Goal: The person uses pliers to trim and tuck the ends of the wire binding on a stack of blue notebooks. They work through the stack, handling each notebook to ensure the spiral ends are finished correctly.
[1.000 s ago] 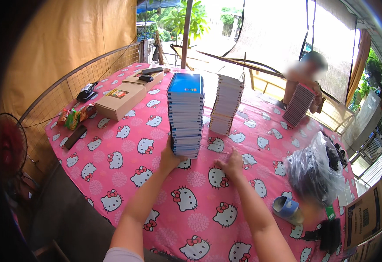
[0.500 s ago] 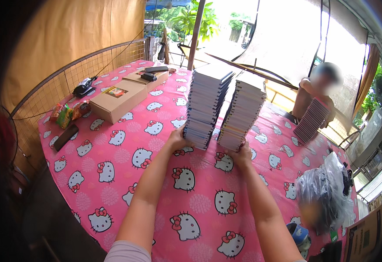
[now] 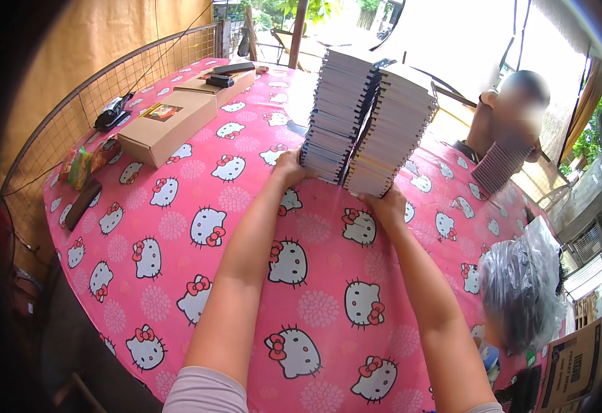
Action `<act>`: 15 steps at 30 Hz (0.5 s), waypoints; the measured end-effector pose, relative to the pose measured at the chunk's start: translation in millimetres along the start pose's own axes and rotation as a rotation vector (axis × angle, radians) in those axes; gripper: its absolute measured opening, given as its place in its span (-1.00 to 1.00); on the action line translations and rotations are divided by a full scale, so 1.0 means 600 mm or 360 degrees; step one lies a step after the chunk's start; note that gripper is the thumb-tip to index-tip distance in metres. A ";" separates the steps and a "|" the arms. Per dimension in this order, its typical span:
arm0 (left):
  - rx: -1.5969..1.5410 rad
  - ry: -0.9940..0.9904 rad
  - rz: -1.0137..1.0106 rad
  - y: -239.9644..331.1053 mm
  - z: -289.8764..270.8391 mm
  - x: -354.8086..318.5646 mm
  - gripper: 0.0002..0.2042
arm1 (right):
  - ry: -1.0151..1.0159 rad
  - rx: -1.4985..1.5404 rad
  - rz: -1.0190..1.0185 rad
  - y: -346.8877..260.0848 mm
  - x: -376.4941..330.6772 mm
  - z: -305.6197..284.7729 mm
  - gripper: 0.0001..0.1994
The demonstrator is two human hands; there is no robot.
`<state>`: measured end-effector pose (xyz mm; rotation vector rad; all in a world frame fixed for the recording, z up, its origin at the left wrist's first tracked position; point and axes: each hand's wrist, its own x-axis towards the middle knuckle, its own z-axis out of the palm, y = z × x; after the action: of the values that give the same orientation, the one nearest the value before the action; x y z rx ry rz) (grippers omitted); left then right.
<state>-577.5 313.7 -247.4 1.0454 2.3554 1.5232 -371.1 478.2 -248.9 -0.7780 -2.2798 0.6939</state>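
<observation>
Two tall stacks of spiral-bound notebooks stand side by side on a table under a pink cartoon-cat tablecloth (image 3: pixel 198 289). My left hand (image 3: pixel 291 168) grips the bottom of the left stack (image 3: pixel 339 113). My right hand (image 3: pixel 385 204) holds the base of the right stack (image 3: pixel 392 131). Both stacks lean together at the top and touch each other. Across the table a person (image 3: pixel 514 110) holds a smaller pile of notebooks (image 3: pixel 498 166) upright.
A long cardboard box (image 3: pixel 167 127) lies at the left, a second box (image 3: pixel 215 82) with dark items behind it. A crumpled clear plastic bag (image 3: pixel 521 286) sits at the right edge, a carton (image 3: pixel 580 358) below it. Wire mesh fence (image 3: pixel 74 117) borders the left side.
The view has drawn closer to the stacks. My hands went from the front of the left stack to one under each stack, and the stacks now tilt against each other.
</observation>
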 end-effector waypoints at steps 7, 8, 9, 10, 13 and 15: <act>0.0120 -0.0025 -0.0038 -0.010 -0.012 0.012 -0.36 | -0.0009 0.0117 0.0009 -0.018 0.003 0.024 -0.42; 0.0260 -0.0026 -0.0031 -0.010 -0.009 0.014 -0.35 | 0.0030 0.0079 0.0022 -0.016 0.007 0.027 -0.41; 0.0172 -0.0068 -0.0010 -0.010 -0.010 0.018 -0.32 | 0.0070 0.0038 0.0036 -0.013 0.012 0.028 -0.41; 0.0075 -0.0116 0.0004 -0.017 -0.011 0.021 -0.29 | 0.0106 -0.0013 0.0055 -0.008 0.013 0.029 -0.41; 0.0312 -0.0050 0.0149 -0.022 0.006 0.026 -0.14 | 0.0080 -0.0019 0.0083 0.001 0.014 0.021 -0.41; 0.0398 0.0034 0.0169 -0.009 0.033 0.029 -0.05 | -0.0128 0.0059 0.0053 0.011 0.000 -0.016 -0.26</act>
<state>-583.4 338.0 -257.3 1.2311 2.5944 1.3001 -362.2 485.1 -246.5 -0.7847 -2.3237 0.7940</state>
